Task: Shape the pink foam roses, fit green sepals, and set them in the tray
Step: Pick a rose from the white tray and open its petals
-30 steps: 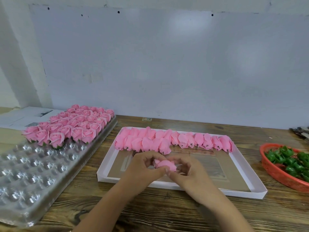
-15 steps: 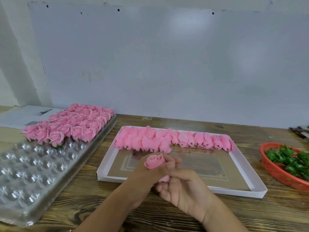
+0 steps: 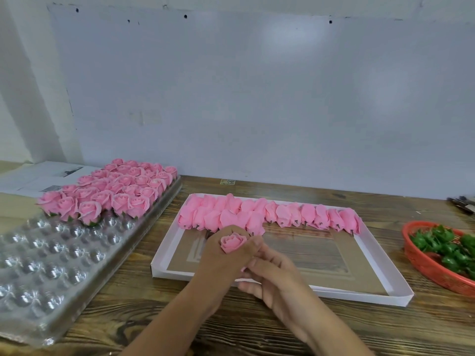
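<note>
I hold the shaped rose (image 3: 232, 242) upright in my left hand (image 3: 226, 260) above the white box (image 3: 318, 290), right hand (image 3: 276, 282) loosely curled beneath its base; my grip should stay gentle to spare petals.

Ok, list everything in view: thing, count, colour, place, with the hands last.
held rose: one, pink, gripped in the left hand above the white box.
unshaped roses: a row plus a partial second row, too overlapped to count, pink, along the far side of the white box.
white box: one, white with a brown base, table centre.
finished roses: many, pink, filling the far end of the clear tray.
clear tray: one, transparent, left; its near pockets hold nothing.
sepals: a pile, green, in the basket.
basket: one, red, right edge.
papers: some, white, far left.
table: one, brown wood.
left hand: holds the rose.
right hand: fingers at the rose's base.
</note>
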The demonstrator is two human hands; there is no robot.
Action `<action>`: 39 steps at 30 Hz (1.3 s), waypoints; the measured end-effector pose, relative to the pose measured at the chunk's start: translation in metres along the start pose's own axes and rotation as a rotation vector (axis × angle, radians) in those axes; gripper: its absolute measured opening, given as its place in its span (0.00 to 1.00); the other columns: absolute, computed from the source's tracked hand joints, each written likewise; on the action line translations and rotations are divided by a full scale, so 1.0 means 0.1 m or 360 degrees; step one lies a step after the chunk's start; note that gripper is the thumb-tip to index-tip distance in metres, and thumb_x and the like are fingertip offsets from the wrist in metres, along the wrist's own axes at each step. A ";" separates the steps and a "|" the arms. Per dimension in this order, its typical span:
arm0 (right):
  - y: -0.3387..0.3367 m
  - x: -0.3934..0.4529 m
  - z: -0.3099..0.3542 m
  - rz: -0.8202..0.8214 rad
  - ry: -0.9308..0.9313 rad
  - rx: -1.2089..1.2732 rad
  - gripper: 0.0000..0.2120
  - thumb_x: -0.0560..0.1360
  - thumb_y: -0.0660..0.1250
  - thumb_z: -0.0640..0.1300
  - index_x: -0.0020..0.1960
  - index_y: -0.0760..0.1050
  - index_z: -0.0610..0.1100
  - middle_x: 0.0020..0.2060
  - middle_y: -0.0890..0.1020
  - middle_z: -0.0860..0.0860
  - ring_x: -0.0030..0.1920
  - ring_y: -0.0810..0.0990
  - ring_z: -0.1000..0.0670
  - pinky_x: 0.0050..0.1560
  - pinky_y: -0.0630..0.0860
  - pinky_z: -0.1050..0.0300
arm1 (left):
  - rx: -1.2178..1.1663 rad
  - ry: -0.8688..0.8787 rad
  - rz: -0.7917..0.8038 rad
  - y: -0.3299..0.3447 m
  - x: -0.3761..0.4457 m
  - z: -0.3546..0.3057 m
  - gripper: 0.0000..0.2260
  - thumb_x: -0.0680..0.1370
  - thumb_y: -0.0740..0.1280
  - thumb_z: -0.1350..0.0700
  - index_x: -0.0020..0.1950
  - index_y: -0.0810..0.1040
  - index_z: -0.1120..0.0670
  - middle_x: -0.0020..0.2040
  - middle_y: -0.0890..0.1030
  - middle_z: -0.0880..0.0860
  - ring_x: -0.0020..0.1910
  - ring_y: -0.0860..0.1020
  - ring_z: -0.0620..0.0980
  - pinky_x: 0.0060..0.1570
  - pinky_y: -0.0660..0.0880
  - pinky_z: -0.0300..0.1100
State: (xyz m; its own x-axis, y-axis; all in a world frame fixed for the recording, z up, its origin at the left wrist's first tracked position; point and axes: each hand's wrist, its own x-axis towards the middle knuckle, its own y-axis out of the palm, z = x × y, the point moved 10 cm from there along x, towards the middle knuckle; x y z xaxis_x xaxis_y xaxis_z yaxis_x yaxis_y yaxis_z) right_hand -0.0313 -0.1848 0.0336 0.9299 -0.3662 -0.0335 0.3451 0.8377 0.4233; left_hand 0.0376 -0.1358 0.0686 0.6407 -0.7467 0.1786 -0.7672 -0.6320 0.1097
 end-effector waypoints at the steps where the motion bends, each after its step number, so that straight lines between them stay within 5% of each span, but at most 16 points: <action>1: 0.01 0.00 -0.01 0.0003 -0.0003 0.0029 0.13 0.72 0.71 0.42 0.56 0.83 0.43 0.48 0.82 0.44 0.47 0.81 0.48 0.51 0.80 0.55 | 0.0015 -0.0006 -0.0028 -0.01 0.00 0.01 0.19 0.73 0.76 0.48 0.43 0.78 0.65 0.36 0.80 0.57 0.36 0.79 0.51 0.36 0.78 0.42; 7: 0.11 -0.03 -0.14 0.0060 0.0274 0.0490 0.10 0.68 0.72 0.41 0.48 0.84 0.39 0.37 0.79 0.42 0.33 0.80 0.48 0.35 0.79 0.58 | -0.0147 0.0050 0.0192 0.09 0.01 0.01 0.14 0.69 0.76 0.46 0.43 0.81 0.55 0.39 0.83 0.54 0.36 0.80 0.49 0.34 0.76 0.42; 12: 0.22 -0.11 -0.25 0.0185 0.0564 0.0647 0.09 0.72 0.69 0.40 0.48 0.81 0.34 0.35 0.77 0.40 0.32 0.79 0.47 0.33 0.79 0.57 | -0.0306 -0.0011 0.0213 0.09 0.02 0.08 0.12 0.67 0.78 0.46 0.42 0.80 0.51 0.37 0.80 0.54 0.32 0.75 0.48 0.32 0.73 0.40; 16: 0.10 -0.06 -0.23 0.0032 0.0429 0.0295 0.11 0.73 0.69 0.46 0.44 0.82 0.37 0.37 0.80 0.42 0.34 0.80 0.49 0.37 0.80 0.59 | -0.0376 -0.0048 0.0100 0.02 0.05 0.09 0.08 0.71 0.77 0.49 0.42 0.81 0.52 0.35 0.78 0.54 0.32 0.76 0.48 0.33 0.76 0.40; 20: -0.05 -0.01 -0.10 -0.0218 0.0084 -0.0121 0.10 0.76 0.71 0.44 0.53 0.79 0.38 0.42 0.84 0.44 0.39 0.81 0.52 0.43 0.79 0.60 | -0.0360 -0.0099 -0.0105 -0.12 0.08 0.14 0.06 0.72 0.73 0.50 0.43 0.82 0.52 0.36 0.78 0.56 0.35 0.76 0.50 0.36 0.76 0.43; 24: -0.04 -0.01 -0.10 -0.0241 0.0072 -0.0078 0.05 0.77 0.68 0.40 0.49 0.80 0.39 0.39 0.82 0.44 0.35 0.80 0.51 0.39 0.78 0.60 | -0.0137 -0.0030 -0.0201 -0.13 0.06 0.13 0.06 0.77 0.70 0.54 0.40 0.82 0.49 0.34 0.79 0.52 0.35 0.77 0.46 0.36 0.76 0.39; 28: -0.05 -0.01 -0.20 -0.0172 0.0281 0.0218 0.12 0.75 0.66 0.44 0.51 0.76 0.36 0.35 0.78 0.44 0.31 0.76 0.51 0.33 0.75 0.61 | 0.0256 0.0203 -0.0233 -0.12 0.04 -0.02 0.12 0.79 0.69 0.56 0.35 0.81 0.49 0.32 0.81 0.48 0.34 0.78 0.41 0.35 0.74 0.32; 31: 0.01 -0.04 -0.24 -0.0056 0.0409 0.0266 0.12 0.72 0.66 0.46 0.48 0.82 0.40 0.33 0.76 0.46 0.30 0.73 0.53 0.31 0.72 0.63 | 0.0505 0.0341 -0.0256 -0.10 0.00 -0.11 0.15 0.80 0.67 0.54 0.32 0.77 0.52 0.28 0.77 0.49 0.29 0.74 0.38 0.31 0.70 0.28; 39: -0.14 -0.01 -0.17 -0.0247 0.0255 -0.0173 0.09 0.79 0.65 0.43 0.53 0.77 0.38 0.37 0.81 0.42 0.32 0.78 0.50 0.33 0.77 0.60 | 0.0744 0.0294 -0.0447 -0.24 0.02 -0.04 0.17 0.79 0.68 0.54 0.30 0.75 0.52 0.25 0.75 0.47 0.27 0.72 0.40 0.30 0.69 0.29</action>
State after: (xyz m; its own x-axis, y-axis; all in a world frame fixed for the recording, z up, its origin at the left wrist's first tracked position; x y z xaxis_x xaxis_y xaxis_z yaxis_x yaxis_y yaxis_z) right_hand -0.0350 -0.1886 0.0121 0.8700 -0.4323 -0.2373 0.4890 0.8183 0.3021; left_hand 0.0572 -0.1210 0.0699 0.7697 -0.5147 0.3778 -0.4459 -0.8568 -0.2589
